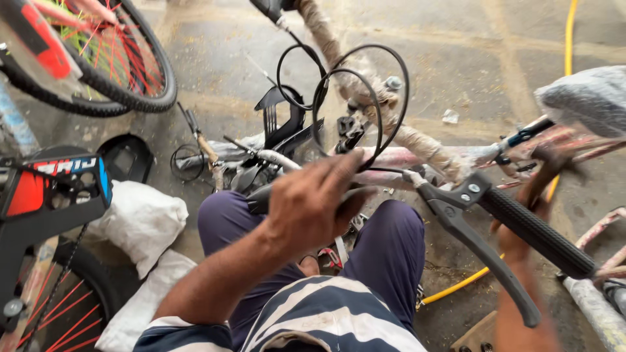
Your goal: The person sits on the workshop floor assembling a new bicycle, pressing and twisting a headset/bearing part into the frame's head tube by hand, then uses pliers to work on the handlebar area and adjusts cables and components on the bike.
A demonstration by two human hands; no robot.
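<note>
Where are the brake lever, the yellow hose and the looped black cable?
brake lever [486,261], head view, middle of the blade.
yellow hose [456,287], head view, stretch on the floor.
looped black cable [365,49], head view, top of the loop.

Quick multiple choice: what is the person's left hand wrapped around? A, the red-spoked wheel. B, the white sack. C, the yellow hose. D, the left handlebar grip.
D: the left hand closes over the handlebar grip, whose dark end sticks out past the fingers, while the yellow hose, the red-spoked wheel and the white sack lie apart from it.
</note>
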